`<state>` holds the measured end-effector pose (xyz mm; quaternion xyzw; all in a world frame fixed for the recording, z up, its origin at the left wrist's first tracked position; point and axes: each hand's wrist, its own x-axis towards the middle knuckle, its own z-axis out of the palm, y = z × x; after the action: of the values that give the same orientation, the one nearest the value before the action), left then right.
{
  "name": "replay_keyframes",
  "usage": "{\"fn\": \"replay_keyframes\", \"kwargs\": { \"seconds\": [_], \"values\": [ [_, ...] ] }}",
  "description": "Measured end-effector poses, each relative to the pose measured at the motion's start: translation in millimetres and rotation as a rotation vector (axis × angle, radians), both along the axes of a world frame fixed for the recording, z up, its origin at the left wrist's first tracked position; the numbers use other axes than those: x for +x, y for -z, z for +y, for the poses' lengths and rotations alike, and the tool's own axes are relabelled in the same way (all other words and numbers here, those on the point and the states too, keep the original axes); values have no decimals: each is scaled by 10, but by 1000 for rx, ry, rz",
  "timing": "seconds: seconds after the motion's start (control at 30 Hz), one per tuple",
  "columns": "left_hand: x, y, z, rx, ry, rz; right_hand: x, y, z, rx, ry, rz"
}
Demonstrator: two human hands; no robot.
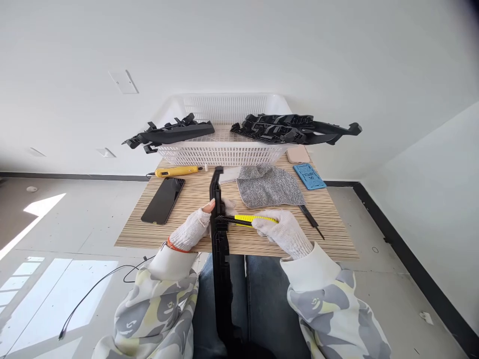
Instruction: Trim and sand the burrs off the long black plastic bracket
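Between your fingers, your left hand (191, 228) grips the black part (217, 219); your right hand (284, 230) grips the yellow knife (251, 219) touching its edge, table (239, 244) edge just below.

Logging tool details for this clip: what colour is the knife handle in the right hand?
Yellow: the knife handle in the right hand shows clearly in the head view.

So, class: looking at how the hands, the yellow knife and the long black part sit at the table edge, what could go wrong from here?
1. The right hand holds the yellow knife pointing at the left hand, whose fingertips look bare; a slip might cut them.
2. The long black part overhangs the table edge onto the lap, so it may shift.
3. The black parts overhang the white basket and could drop.
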<state>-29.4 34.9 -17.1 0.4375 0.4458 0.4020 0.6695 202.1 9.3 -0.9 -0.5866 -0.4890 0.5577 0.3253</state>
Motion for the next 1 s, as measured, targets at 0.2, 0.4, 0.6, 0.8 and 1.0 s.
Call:
{"fn": "replay_keyframes", "kwargs": {
  "seconds": [0.2,0.4,0.6,0.8,1.0],
  "values": [
    [-91,21,0,90,102,123,-20,43,-1,9,132,82],
    [-190,-65,-69,308,350,426,23,62,-15,9,33,88],
    [-37,-89,-206,159,306,430,28,36,-20,72,136,91],
    [35,-63,-225,223,169,313,53,22,-5,61,203,125],
    [41,-63,-219,265,182,292,85,17,10,29,210,186]
  ]
}}
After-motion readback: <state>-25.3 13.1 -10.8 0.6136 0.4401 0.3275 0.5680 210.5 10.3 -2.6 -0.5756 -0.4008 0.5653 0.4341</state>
